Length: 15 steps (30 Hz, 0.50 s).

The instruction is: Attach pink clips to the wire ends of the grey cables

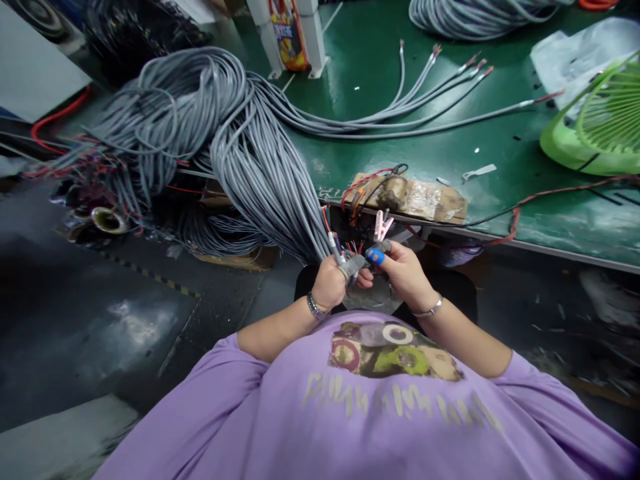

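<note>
My left hand (pixel 331 283) is closed around the end of a grey cable (pixel 334 245) from a big bundle of grey cables (pixel 250 160) that hangs off the bench. Coloured wire ends stick out above my fist. My right hand (pixel 403 272), with a blue cover on the thumb tip, pinches the stripped wire ends of that same cable right beside the left hand. A pink clip (pixel 383 225) stands just above my fingers at the bench edge.
A green bench (pixel 450 133) holds several loose grey cables (pixel 425 100) with stripped ends, a taped cardboard block (pixel 415 197) with red and black wires, a green fan (pixel 600 123) at right and another cable coil (pixel 475 17) at the back. Dark floor lies at left.
</note>
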Motion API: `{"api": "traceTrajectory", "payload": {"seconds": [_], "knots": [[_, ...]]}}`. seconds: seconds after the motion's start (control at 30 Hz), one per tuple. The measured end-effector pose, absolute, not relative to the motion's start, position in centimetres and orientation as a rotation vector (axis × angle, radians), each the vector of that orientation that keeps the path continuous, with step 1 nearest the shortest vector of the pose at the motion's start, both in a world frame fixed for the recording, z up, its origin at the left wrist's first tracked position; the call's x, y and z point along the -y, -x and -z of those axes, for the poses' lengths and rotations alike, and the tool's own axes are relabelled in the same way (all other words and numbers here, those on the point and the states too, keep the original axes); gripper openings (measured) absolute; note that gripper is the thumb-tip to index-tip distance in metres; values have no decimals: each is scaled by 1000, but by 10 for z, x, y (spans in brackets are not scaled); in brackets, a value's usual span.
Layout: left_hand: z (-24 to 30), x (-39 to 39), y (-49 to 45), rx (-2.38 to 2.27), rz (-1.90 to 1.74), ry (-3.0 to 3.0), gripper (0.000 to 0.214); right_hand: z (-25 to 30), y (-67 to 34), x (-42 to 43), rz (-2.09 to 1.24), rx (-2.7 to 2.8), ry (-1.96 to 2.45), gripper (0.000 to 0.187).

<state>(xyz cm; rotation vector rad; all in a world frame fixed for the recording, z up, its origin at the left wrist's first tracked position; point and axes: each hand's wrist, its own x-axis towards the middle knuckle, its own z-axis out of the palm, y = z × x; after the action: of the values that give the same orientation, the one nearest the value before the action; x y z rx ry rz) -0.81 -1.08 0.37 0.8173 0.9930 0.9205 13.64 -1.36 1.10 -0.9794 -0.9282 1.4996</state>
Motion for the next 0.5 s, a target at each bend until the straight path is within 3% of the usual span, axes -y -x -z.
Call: {"api": "traceTrajectory", "payload": {"seconds": [0.5], "knots": [[0,12,13,-1010,-800,-998,41,-5,-130,12,-1690,912,854,32]]}}
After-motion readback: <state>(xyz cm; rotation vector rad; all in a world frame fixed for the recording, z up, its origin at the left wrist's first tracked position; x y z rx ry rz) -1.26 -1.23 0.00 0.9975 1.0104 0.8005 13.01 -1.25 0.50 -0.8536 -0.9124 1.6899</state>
